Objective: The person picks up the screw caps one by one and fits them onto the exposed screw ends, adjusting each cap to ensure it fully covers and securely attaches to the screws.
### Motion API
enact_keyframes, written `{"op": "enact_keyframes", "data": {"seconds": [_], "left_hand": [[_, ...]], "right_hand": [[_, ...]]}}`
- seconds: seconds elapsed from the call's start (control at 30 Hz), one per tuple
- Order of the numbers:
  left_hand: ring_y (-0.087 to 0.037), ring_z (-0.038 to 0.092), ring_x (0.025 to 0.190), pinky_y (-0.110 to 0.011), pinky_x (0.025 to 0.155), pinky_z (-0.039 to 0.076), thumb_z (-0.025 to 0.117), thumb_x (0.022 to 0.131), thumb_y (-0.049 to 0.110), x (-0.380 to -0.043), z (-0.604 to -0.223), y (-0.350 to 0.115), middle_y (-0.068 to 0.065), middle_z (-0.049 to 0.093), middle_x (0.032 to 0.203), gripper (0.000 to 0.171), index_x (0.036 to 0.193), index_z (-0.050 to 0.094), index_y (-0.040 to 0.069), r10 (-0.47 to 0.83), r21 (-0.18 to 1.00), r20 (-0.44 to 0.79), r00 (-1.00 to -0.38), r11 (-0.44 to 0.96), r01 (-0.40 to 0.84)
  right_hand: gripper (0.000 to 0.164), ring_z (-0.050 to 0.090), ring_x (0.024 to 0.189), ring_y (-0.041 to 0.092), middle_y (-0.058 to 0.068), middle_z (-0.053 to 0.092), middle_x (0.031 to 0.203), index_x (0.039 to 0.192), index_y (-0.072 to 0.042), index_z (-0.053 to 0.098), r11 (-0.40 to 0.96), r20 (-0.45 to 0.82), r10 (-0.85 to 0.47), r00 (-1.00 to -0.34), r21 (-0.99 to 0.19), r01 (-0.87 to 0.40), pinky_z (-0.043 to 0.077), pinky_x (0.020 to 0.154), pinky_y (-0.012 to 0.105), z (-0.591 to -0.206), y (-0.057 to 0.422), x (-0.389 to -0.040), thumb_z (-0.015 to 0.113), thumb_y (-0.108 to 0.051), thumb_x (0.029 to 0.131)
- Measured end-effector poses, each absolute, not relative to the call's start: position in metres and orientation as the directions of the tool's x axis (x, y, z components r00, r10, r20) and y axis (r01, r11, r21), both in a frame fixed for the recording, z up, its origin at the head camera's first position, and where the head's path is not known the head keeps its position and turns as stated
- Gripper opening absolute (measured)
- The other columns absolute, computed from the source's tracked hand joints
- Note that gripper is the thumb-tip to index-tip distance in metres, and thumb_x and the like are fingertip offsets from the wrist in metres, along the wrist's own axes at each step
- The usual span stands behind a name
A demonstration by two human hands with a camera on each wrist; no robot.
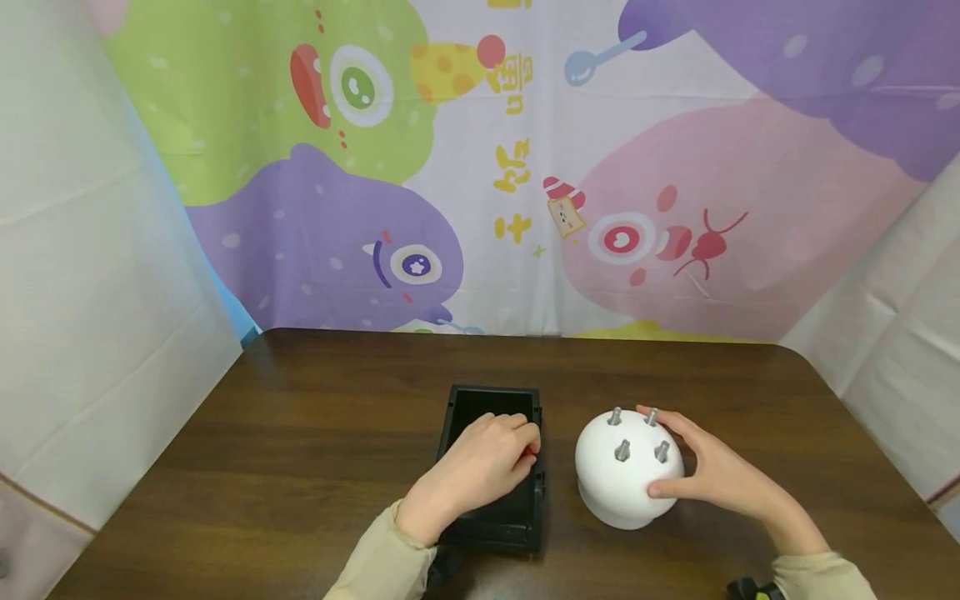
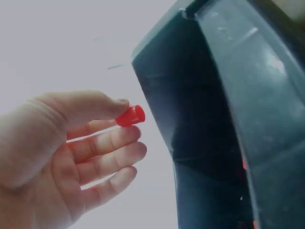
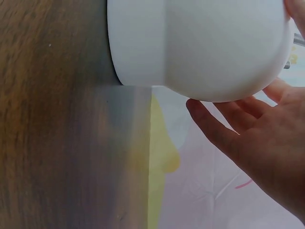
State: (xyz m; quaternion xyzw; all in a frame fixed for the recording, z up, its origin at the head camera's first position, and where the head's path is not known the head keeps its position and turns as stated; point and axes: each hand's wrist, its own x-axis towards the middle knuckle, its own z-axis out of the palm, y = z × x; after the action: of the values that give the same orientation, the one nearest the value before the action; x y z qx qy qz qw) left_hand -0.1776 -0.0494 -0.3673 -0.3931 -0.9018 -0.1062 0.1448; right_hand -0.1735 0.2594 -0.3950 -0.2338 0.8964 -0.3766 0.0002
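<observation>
Above the black box (image 1: 491,542), my left hand (image 1: 480,462) pinches a small red cap (image 2: 131,116) between thumb and index finger; its other fingers are loosely bent. The cap is hidden behind the hand in the head view. To the right on the table stands a white rounded thing (image 1: 626,492), domed on top, with several metal studs (image 1: 622,451) sticking up from it. My right hand (image 1: 708,462) holds its right side, thumb at the front and fingers round the back. In the right wrist view the fingertips (image 3: 195,106) are at the dome's side.
Bits of red show inside the box in the left wrist view. Both things stand on a dark brown wooden table (image 1: 315,467). A cartoon-printed curtain (image 1: 525,292) hangs behind it, with pale cloth (image 1: 112,250) on both sides.
</observation>
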Motion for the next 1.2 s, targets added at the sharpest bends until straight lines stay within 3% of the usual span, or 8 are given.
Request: {"op": "enact_keyframes", "data": {"seconds": [0.4,0.57,1.0,1.2], "left_hand": [[-0.006,0.044,0.063,-0.019,0.061,0.034,0.066,0.082,0.019,-0.175,-0.354,-0.043,0.007,0.056,0.078,0.009,0.084,0.058,0.016,0.672,0.105,0.367,-0.643,0.657,0.746],[-0.005,0.044,0.064,-0.019,0.062,0.035,0.066,0.083,0.021,-0.176,-0.352,-0.039,0.008,0.056,0.079,0.008,0.084,0.058,0.018,0.674,0.102,0.372,-0.638,0.654,0.75],[-0.005,0.048,0.066,-0.021,0.065,0.041,0.064,0.084,0.02,-0.18,-0.341,-0.026,0.008,0.057,0.079,0.005,0.086,0.06,0.018,0.682,0.087,0.43,-0.592,0.622,0.779],[-0.004,0.047,0.064,-0.022,0.068,0.043,0.063,0.084,0.018,-0.183,-0.337,-0.02,0.008,0.057,0.08,0.004,0.086,0.061,0.018,0.678,0.114,0.429,-0.596,0.615,0.781]], "right_hand": [[0.078,0.04,0.111,-0.007,-0.002,0.041,0.137,0.135,-0.026,0.036,0.587,0.174,-0.438,-0.882,-0.687,-0.427,0.041,0.086,0.021,-0.396,0.259,-0.174,0.078,-0.029,0.069],[0.078,0.038,0.113,-0.008,0.004,0.04,0.139,0.135,-0.027,0.035,0.569,0.173,-0.448,-0.877,-0.702,-0.428,0.041,0.086,0.021,-0.397,0.259,-0.174,0.078,-0.027,0.07],[0.079,0.037,0.115,-0.01,0.011,0.037,0.141,0.137,-0.014,0.034,0.529,0.185,-0.467,-0.865,-0.725,-0.441,0.039,0.087,0.016,-0.398,0.26,-0.175,0.077,-0.023,0.071],[0.079,0.038,0.114,-0.009,0.007,0.037,0.141,0.137,-0.019,0.034,0.531,0.182,-0.466,-0.866,-0.726,-0.438,0.039,0.087,0.016,-0.398,0.26,-0.175,0.077,-0.023,0.071]]}}
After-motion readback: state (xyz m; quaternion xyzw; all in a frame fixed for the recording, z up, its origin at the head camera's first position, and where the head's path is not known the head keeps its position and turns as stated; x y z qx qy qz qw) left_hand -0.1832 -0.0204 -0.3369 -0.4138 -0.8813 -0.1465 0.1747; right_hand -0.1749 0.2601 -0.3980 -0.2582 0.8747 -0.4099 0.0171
